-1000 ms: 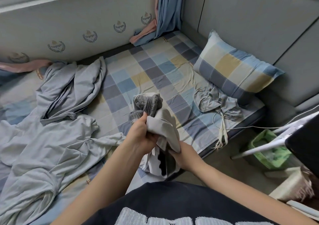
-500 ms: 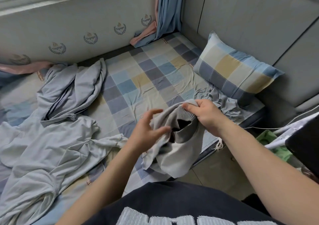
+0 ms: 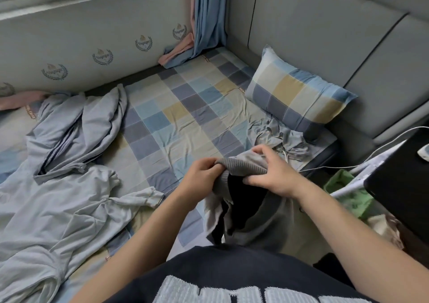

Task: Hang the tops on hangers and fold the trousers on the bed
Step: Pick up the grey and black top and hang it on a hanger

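The grey garment hangs over the bed edge, just nearer you than the pillow. Your left hand and right hand both pinch its ribbed band; slide them apart along it to find the corners, then shake it flat.

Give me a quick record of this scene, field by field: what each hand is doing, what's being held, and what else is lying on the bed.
left hand: grips the ribbed edge of the grey garment
right hand: grips the same ribbed edge, close beside the left
held item: grey garment, rest hanging down at the bed's near edge, dark inside showing
bed cover: checked sheet
at left: pale blue-grey top, spread and rumpled
at right: small grey garment, crumpled beside the pillow
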`<state>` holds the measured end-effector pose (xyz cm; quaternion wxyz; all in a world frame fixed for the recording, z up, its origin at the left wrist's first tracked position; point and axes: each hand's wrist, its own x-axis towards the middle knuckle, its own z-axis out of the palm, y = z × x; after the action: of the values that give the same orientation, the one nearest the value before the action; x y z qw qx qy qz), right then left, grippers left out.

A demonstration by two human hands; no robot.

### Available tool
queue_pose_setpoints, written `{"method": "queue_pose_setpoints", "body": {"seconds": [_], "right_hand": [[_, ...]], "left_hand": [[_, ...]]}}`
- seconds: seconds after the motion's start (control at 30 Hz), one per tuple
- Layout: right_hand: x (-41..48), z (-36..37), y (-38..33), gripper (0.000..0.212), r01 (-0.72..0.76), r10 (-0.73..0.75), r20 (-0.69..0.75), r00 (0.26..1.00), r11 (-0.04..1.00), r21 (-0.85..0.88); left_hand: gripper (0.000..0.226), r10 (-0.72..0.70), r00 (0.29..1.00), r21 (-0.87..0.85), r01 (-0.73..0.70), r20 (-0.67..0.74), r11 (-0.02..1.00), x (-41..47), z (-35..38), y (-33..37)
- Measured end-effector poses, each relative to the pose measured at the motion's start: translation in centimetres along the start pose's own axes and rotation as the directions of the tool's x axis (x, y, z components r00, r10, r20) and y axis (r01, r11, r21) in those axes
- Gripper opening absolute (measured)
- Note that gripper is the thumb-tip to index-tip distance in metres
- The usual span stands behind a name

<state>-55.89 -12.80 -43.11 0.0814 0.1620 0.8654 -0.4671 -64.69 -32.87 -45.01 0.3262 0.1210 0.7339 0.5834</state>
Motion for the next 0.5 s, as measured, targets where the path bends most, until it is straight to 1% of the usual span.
{"method": "queue_pose_setpoints", "body": {"seconds": [0.03,0.07,0.1,0.17,0.2,0.27,0.33,0.37,0.4,0.43,0.47,0.5], "right_hand": [[-0.7,0.7,0.7,0.068,0.009,-0.017,-0.071,0.997,0.994,-0.108],[-1.4,1.3,1.5,0.071,0.016,-0.039,-0.14,0.989,0.986,-0.164],[-2.1,1.8,2.3,0.066,0.031,-0.071,-0.208,0.976,0.981,-0.191],[-3.4,2.2,3.6,0.044,0.019,-0.091,-0.321,0.943,0.975,-0.22],[-4.1,2.3,4.0,0.037,-0.027,-0.058,-0.373,0.926,0.976,-0.217],[-5.7,2.2,4.6,0.035,-0.14,0.043,-0.469,0.882,0.975,-0.173],[-7.8,2.1,4.8,0.041,-0.191,0.104,-0.539,0.836,0.976,-0.107],[-8.9,2.0,4.7,0.044,-0.206,0.135,-0.559,0.818,0.976,-0.066],[-10.1,1.9,4.5,0.047,-0.227,0.18,-0.572,0.8,0.974,-0.011],[-11.3,1.8,4.2,0.049,-0.248,0.236,-0.582,0.778,0.967,0.061],[-12.5,1.8,4.0,0.05,-0.259,0.294,-0.591,0.751,0.955,0.146],[-14.0,1.8,3.8,0.05,-0.261,0.347,-0.601,0.72,0.938,0.229]], "left_hand": [[0.022,-0.023,1.0,-0.015,0.024,0.015,1.0,0.0,0.3,0.1],[0.024,-0.044,0.999,-0.037,0.045,0.028,0.998,0.0,0.5,0.3],[0.026,-0.059,0.997,-0.068,0.062,0.043,0.996,-0.1,0.7,0.4],[0.03,-0.085,0.994,-0.127,0.093,0.073,0.987,-0.2,0.6,0.6],[0.034,-0.089,0.992,-0.126,0.101,0.094,0.987,-0.2,0.5,0.8],[0.047,-0.058,0.986,-0.017,0.061,0.158,0.998,-0.2,0.3,1.2],[0.055,0.016,0.969,0.165,-0.058,0.247,0.985,0.0,0.5,1.4],[0.053,0.045,0.95,0.277,-0.135,0.308,0.951,0.1,0.9,1.4],[0.048,0.059,0.923,0.399,-0.221,0.38,0.89,0.2,1.5,1.2],[0.045,0.065,0.883,0.499,-0.322,0.464,0.805,0.3,2.4,0.9],[0.044,0.065,0.832,0.554,-0.422,0.55,0.717,0.2,3.3,0.6],[0.045,0.063,0.779,0.568,-0.507,0.624,0.649,0.0,4.4,0.3]]}}
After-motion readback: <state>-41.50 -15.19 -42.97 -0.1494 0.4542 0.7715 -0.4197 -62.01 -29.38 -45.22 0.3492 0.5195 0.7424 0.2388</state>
